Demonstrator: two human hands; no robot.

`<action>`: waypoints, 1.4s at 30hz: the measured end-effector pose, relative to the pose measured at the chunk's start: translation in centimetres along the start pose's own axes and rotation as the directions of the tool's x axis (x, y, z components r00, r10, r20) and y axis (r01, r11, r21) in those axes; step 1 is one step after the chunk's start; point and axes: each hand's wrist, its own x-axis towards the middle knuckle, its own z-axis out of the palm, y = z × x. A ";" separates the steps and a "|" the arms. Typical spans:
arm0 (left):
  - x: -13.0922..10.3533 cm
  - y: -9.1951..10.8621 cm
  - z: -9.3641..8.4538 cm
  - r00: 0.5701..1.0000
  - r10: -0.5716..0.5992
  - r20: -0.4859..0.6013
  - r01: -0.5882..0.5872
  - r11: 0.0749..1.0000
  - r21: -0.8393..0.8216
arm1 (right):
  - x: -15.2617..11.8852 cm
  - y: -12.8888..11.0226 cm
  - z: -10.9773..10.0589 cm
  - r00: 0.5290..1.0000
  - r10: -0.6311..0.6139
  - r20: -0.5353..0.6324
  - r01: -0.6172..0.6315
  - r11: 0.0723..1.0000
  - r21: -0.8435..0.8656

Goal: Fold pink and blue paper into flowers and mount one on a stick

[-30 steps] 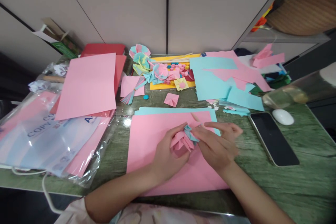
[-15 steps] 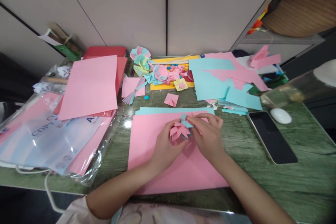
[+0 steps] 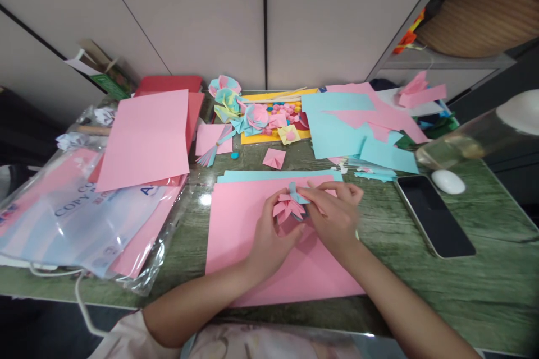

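Note:
A folded pink paper piece with pointed petals is held above the large pink sheets. My left hand is closed round its left side, thumb below and fingers above. My right hand pinches a small light blue folded paper at the upper right of the pink piece. More pink paper shows between the fingers of my right hand. Light blue sheets stick out behind the pink ones. A small folded pink square lies just beyond them.
Paper flowers and a yellow sheet lie at the back. Blue and pink scraps, a phone and a white oval object are on the right. Pink paper and a plastic paper bag are on the left.
The fingers of my right hand have shifted slightly around the paper, and more pink paper shows by them. The view has moved a little. Both hands keep their hold.

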 end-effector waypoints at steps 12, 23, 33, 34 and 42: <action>0.1 0.3 -0.2 0.999 -0.034 -0.019 0.034 0.999 -0.015 | 0.4 0.0 -0.6 0.954 0.133 0.270 -0.186 0.966 0.181; 0.6 1.1 -0.8 1.000 -0.029 -0.008 0.029 0.999 -0.015 | 0.3 0.3 -0.6 0.973 0.161 0.165 -0.196 0.954 0.225; 0.1 0.8 -0.4 0.995 -0.050 -0.091 0.052 0.998 0.021 | -0.1 -0.8 -0.1 0.991 0.127 0.028 -0.130 0.975 0.180; 0.0 0.8 -0.3 0.994 -0.056 -0.089 0.057 0.998 0.014 | -0.2 -0.8 0.0 0.991 0.133 0.029 -0.136 0.976 0.171; 0.3 -0.1 0.1 0.991 -0.067 -0.119 0.060 0.996 -0.061 | -0.4 -0.6 0.5 0.988 0.148 0.039 -0.151 0.982 0.116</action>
